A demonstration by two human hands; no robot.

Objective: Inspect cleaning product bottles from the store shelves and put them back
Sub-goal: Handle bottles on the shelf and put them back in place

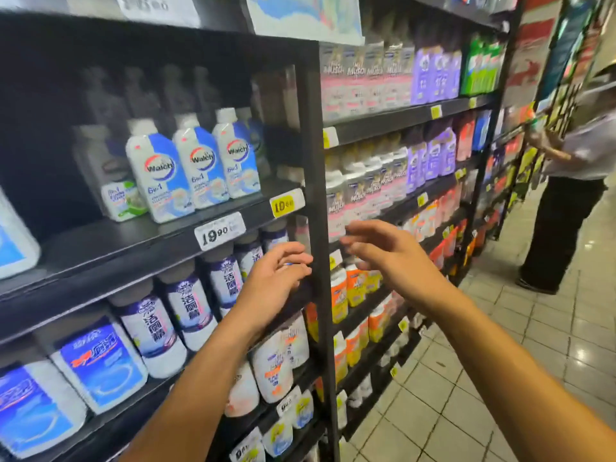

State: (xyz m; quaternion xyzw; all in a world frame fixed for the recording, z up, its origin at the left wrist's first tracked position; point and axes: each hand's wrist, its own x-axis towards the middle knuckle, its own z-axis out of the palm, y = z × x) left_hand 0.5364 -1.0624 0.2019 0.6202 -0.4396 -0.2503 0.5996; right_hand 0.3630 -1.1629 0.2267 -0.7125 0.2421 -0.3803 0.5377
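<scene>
Black store shelves [140, 241] hold rows of cleaning product bottles. White and blue Walch bottles [196, 165] stand on the upper shelf. White bottles with purple labels [186, 305] fill the shelf below. My left hand [276, 278] hovers with loosely curled fingers in front of the purple-label row, holding nothing. My right hand [386, 255] is raised beside it, fingers relaxed and empty, in front of the grey and pink bottles [363, 191] past the black upright post [316, 208].
Orange and white bottles [350, 288] sit low behind the post. Purple pouches [433, 75] and green packs [481, 68] line the top right shelf. Price tags [220, 230] hang on shelf edges. A person [573, 181] stands down the tiled aisle [500, 361] at right.
</scene>
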